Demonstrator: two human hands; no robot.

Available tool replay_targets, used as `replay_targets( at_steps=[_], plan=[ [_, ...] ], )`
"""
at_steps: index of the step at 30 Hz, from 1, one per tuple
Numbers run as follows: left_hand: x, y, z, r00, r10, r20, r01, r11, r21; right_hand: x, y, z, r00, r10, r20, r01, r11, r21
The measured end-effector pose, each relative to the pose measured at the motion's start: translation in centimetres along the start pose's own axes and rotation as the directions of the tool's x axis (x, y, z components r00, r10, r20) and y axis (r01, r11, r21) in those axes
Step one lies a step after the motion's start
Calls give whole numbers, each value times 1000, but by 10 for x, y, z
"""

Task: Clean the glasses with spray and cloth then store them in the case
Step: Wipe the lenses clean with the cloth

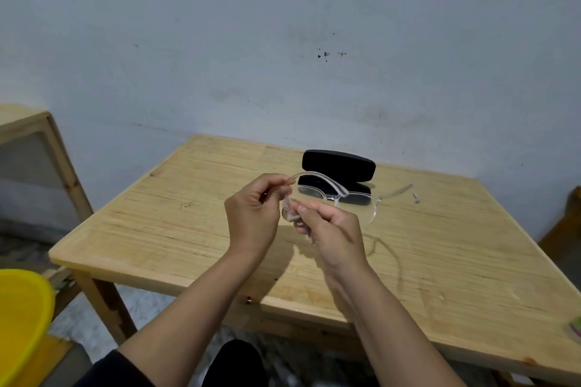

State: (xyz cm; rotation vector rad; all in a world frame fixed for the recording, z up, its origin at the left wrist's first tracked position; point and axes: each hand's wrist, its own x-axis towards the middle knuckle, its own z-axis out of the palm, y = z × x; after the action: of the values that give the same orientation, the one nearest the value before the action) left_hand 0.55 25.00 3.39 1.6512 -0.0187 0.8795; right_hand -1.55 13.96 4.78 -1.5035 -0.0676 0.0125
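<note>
Clear-framed glasses (pixel 339 195) hang in the air above the wooden table (pixel 157 223), arms unfolded. My left hand (pixel 254 214) pinches the end of one arm near its tip. My right hand (pixel 330 229) presses a small pale cloth (pixel 287 212) against the left lens. A black glasses case (pixel 338 166) lies open on the table just behind the glasses, lid raised toward the wall. No spray bottle shows in the head view.
The table stands against a grey wall. A yellow plastic stool or basin (pixel 22 324) sits at the lower left, with a second wooden piece of furniture (pixel 37 135) behind it. A small greenish object (pixel 577 328) peeks in at the right edge.
</note>
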Motion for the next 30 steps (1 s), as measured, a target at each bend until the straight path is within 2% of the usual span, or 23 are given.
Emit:
replay_targets(
  at_steps=[3, 7, 10, 17, 19, 21, 26, 30],
  plan=[
    [0, 0, -2, 1000, -23, -12, 23, 1000, 8, 2, -3, -2, 1000, 24, -10, -24, 996, -83],
    [-1, -1, -2, 999, -30, -35, 32, 999, 35, 0, -4, -2, 988, -26, -152, 6, 991, -132],
    [-4, 1, -2, 999, -23, -43, 25, 999, 47, -2, -1, 2, 954, -75, -290, 35, 989, -142],
    [-21, 9, 12, 1000, 5, -12, -4, 999, 53, 2, 3, 29, 808, 57, -587, 88, 972, 216],
    [-24, 10, 16, 1000, 2, -15, -1, 999, 39, 3, -3, 33, 799, 95, -594, 123, 941, 316],
    [-24, 10, 18, 1000, 18, -23, -17, 999, 38, 4, -5, 33, 800, 92, -592, 141, 932, 334],
    [-25, 7, 18, 995, 96, -10, -95, 994, 52, 8, 1, 27, 838, 35, -545, 118, 963, 243],
    [-24, 5, 19, 995, 102, -3, -102, 994, 44, 7, 2, 21, 882, -10, -471, 102, 980, 170]
  ],
)
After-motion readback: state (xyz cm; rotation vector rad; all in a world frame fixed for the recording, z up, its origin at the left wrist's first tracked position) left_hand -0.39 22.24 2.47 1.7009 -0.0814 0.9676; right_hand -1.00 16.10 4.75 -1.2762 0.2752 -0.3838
